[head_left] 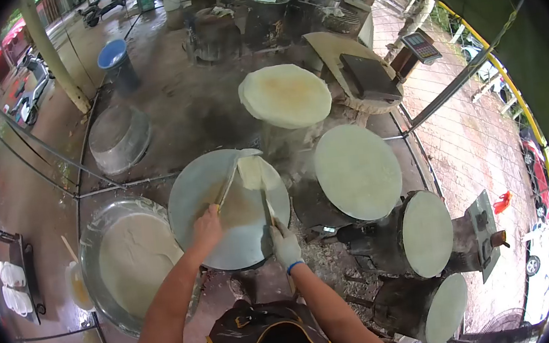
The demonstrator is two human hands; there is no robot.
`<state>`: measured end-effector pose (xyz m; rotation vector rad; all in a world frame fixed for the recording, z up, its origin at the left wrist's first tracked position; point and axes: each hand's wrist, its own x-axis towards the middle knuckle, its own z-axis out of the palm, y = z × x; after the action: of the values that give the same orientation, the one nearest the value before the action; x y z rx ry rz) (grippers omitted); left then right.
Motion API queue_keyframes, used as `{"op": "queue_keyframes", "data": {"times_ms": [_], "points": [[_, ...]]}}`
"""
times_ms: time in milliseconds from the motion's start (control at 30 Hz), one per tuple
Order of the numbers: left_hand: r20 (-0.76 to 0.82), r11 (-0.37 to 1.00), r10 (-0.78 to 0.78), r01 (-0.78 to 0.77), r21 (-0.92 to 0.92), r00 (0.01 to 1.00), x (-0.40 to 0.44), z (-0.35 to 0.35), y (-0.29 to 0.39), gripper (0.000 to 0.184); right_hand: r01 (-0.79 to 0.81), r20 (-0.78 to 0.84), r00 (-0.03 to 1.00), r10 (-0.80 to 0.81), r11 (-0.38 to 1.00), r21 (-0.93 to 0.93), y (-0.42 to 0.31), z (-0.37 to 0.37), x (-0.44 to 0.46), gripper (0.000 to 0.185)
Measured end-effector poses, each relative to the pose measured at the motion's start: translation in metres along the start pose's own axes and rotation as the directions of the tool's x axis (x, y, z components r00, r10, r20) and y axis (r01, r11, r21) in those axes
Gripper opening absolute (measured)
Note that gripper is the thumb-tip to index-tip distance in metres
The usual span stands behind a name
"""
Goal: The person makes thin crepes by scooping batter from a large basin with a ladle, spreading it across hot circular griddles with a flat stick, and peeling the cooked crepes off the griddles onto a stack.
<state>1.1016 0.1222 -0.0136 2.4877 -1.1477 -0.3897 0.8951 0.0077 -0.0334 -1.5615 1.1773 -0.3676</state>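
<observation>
My left hand [207, 230], bare, is closed round the handle of a long, thin flat tool [228, 184], seen nearly edge-on; its exact kind is unclear. My right hand [287, 245], in a whitish glove, grips a long-handled spatula [269, 207] whose tip reaches the pale folded sheet [252, 172]. Both tools are over a large round griddle [249, 244], at either side of that sheet near its far edge. A brownish patch marks the middle of the griddle. Left of it stands a wide metal basin [91, 278] of creamy batter [139, 253].
Round pale sheets lie on a far stand [285, 96] and a griddle [358, 173] to the right. Two smaller round-topped stoves [427, 232] [446, 311] stand nearer. An upturned metal basin [119, 139], a blue bucket [115, 57] and a scale [421, 47] are farther off.
</observation>
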Motion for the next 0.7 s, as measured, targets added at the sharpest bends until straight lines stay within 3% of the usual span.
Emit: {"op": "queue_keyframes", "data": {"times_ms": [100, 133, 233, 267, 300, 367, 467, 533, 633, 667, 700], "points": [[-0.004, 0.998, 0.006, -0.006, 0.064, 1.000, 0.006, -0.006, -0.044, 0.031, -0.039, 0.020, 0.999, 0.036, 0.983, 0.179, -0.008, 0.002, 0.000, 0.044], [-0.013, 0.996, 0.000, 0.001, 0.084, 1.000, 0.008, -0.008, -0.054, 0.032, 0.013, -0.105, 0.994, 0.010, 0.976, 0.217, 0.006, 0.007, -0.005, 0.044], [-0.040, 0.996, -0.016, 0.019, 0.091, 0.999, 0.000, -0.019, -0.072, 0.037, -0.005, -0.222, 0.975, 0.018, 0.998, 0.060, 0.023, 0.040, -0.016, 0.043], [-0.053, 0.996, -0.004, 0.009, 0.090, 0.999, -0.001, -0.019, -0.077, 0.041, -0.016, -0.192, 0.981, -0.008, 0.992, -0.122, 0.017, 0.053, -0.009, 0.042], [-0.065, 0.996, 0.008, -0.002, 0.090, 0.998, -0.003, -0.018, -0.082, 0.045, -0.105, -0.063, 0.992, 0.110, 0.991, 0.078, 0.001, 0.055, 0.001, 0.041], [-0.064, 0.994, -0.001, 0.008, 0.109, 0.998, -0.005, -0.023, -0.086, 0.053, -0.339, 0.250, 0.935, 0.252, 0.843, 0.419, -0.031, 0.058, 0.016, 0.041], [-0.040, 0.987, -0.034, 0.040, 0.153, 0.999, -0.013, -0.043, -0.091, 0.064, -0.041, -0.038, 0.998, 0.051, 0.973, 0.227, 0.002, 0.051, 0.020, 0.043], [-0.058, 0.986, -0.036, 0.045, 0.162, 0.998, -0.016, -0.051, -0.102, 0.071, 0.199, -0.238, 0.954, -0.181, 0.979, 0.052, 0.077, 0.075, 0.040, 0.044], [-0.107, 0.987, 0.032, -0.015, 0.158, 0.994, -0.025, -0.040, -0.121, 0.062, 0.168, -0.146, 0.973, -0.180, 0.982, -0.090, 0.032, 0.089, 0.034, 0.042], [-0.119, 0.989, 0.028, -0.010, 0.149, 0.993, -0.029, -0.037, -0.126, 0.062, -0.063, 0.021, 0.998, 0.062, 0.995, 0.080, -0.030, 0.075, 0.019, 0.041], [-0.132, 0.990, 0.024, -0.006, 0.139, 0.991, -0.032, -0.038, -0.130, 0.063, -0.313, 0.222, 0.938, 0.268, 0.928, 0.202, -0.061, 0.066, 0.012, 0.040]]}}
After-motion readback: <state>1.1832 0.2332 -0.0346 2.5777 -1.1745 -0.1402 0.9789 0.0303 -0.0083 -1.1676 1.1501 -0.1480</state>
